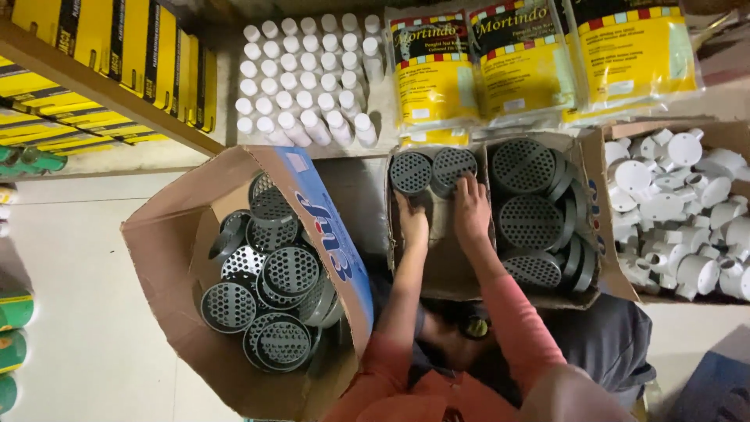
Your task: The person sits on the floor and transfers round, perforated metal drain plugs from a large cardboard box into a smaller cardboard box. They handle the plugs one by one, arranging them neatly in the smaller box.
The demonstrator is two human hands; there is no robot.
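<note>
Lighting is even and moderately bright, from above. Soft shadows fill the cardboard box interiors. Plastic bags show mild glare. Edges curve with wide-angle distortion; detail slightly soft.

Open cardboard box w/ blue flap at left, filled w/ grey perforated round discs. Behind it, rows of small white capped tubes stand upright. Yellow-labelled plastic packets lean beside them. Box of white pipe fittings at right. Yellow boxes line a wooden shelf, upper left.
</note>
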